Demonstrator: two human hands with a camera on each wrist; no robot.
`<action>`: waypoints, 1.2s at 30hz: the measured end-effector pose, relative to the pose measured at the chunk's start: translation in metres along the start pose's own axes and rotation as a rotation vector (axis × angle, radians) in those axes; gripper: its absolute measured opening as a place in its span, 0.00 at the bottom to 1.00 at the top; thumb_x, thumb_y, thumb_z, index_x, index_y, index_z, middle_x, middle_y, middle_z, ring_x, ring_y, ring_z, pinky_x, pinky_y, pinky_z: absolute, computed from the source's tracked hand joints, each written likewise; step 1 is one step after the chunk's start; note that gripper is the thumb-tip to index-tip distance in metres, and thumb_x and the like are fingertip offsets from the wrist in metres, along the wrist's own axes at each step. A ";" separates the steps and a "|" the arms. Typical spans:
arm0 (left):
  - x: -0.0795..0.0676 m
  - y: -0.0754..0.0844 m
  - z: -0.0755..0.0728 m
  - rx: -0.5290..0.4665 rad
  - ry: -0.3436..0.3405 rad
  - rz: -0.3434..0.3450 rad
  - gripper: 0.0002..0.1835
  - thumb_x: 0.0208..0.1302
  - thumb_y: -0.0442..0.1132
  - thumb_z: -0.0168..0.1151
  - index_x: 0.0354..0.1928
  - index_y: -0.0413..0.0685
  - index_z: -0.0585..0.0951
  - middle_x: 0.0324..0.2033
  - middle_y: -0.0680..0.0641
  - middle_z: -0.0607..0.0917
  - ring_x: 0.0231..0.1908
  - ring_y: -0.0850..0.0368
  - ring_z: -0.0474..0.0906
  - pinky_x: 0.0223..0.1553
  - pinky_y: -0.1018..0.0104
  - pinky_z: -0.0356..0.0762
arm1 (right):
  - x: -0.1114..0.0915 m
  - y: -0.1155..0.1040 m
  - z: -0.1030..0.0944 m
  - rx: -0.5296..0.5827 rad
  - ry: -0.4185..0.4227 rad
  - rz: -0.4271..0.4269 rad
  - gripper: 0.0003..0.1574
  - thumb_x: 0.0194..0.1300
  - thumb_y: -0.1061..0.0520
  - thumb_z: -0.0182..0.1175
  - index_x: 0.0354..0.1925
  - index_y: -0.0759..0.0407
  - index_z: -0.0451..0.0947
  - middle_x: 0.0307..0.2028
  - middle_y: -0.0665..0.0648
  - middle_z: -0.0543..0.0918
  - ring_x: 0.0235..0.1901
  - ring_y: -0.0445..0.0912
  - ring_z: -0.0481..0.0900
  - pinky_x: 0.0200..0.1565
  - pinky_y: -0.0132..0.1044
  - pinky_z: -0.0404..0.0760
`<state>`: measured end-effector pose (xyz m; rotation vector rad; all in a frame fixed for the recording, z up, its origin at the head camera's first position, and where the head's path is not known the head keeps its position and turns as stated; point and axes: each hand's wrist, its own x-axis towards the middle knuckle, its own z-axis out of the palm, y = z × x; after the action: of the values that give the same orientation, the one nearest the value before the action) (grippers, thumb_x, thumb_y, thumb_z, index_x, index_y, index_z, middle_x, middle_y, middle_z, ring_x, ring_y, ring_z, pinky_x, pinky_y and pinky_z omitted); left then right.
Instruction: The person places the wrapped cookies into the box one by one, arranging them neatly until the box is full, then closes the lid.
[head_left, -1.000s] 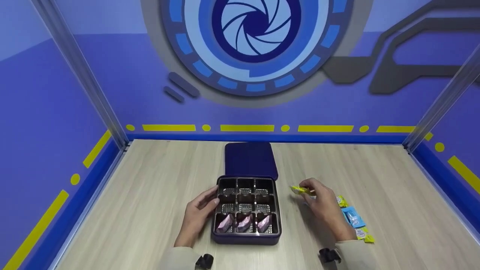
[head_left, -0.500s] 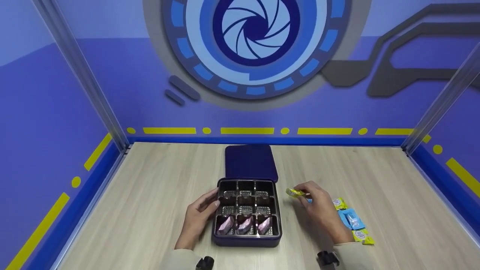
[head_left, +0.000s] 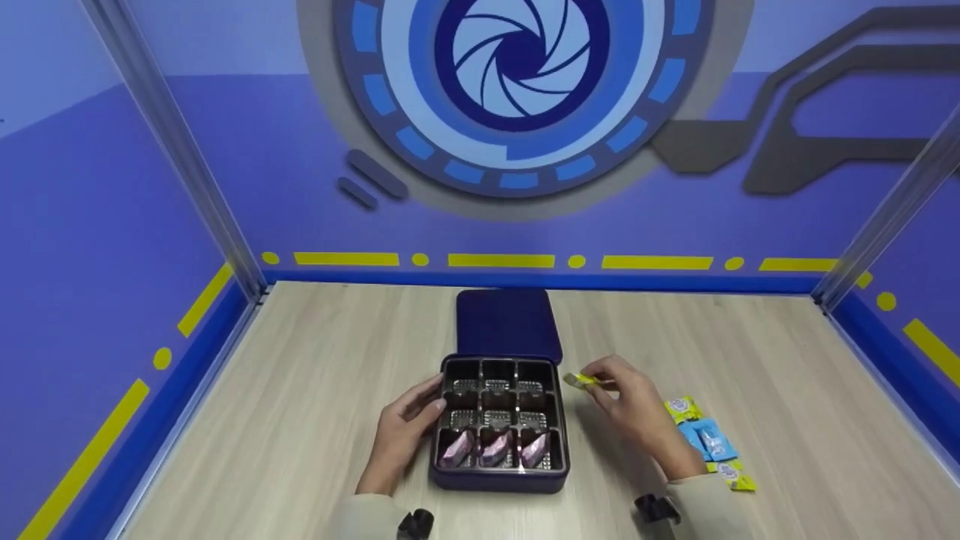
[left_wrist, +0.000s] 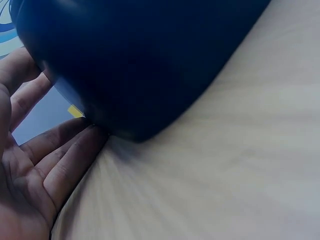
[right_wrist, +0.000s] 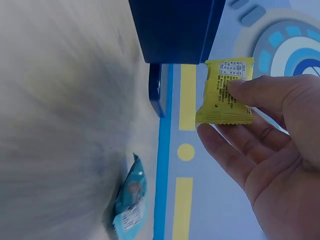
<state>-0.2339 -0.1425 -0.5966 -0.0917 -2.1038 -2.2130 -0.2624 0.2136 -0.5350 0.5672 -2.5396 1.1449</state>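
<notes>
A dark blue tin (head_left: 500,481) with a black divided tray inside stands at the table's middle. Its front row holds three shiny pink-purple wrapped pieces, the middle one (head_left: 496,448) among them; the other two rows hold nothing. My left hand (head_left: 405,420) rests against the tin's left side, thumb near the rim; in the left wrist view its straight fingers (left_wrist: 70,160) touch the tin's wall. Just right of the tin, above the table, my right hand (head_left: 634,401) pinches a small yellow wrapped candy (right_wrist: 227,92) between thumb and fingers, its printed back showing in the right wrist view.
Behind the tin lies its dark blue lid (head_left: 508,322). To the right of the right forearm lie a yellow packet (head_left: 682,409), blue packets (head_left: 718,440) and another yellow packet (head_left: 733,475), partly hidden by the arm. Printed blue panels (head_left: 480,225) wall the table.
My right hand has carried the yellow candy left, closer to the tin's right edge. The left hand stays at the tin, and the view has shifted slightly.
</notes>
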 end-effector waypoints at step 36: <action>0.000 0.000 -0.001 -0.011 -0.010 -0.001 0.25 0.73 0.37 0.71 0.69 0.43 0.81 0.68 0.41 0.80 0.67 0.45 0.77 0.65 0.66 0.76 | 0.028 -0.032 -0.001 0.118 -0.236 -0.188 0.17 0.66 0.77 0.67 0.49 0.62 0.83 0.47 0.54 0.86 0.47 0.52 0.87 0.50 0.49 0.89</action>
<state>-0.2333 -0.1430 -0.5963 -0.1029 -2.0981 -2.2292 -0.2715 0.1887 -0.5017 1.0023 -2.5519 1.2279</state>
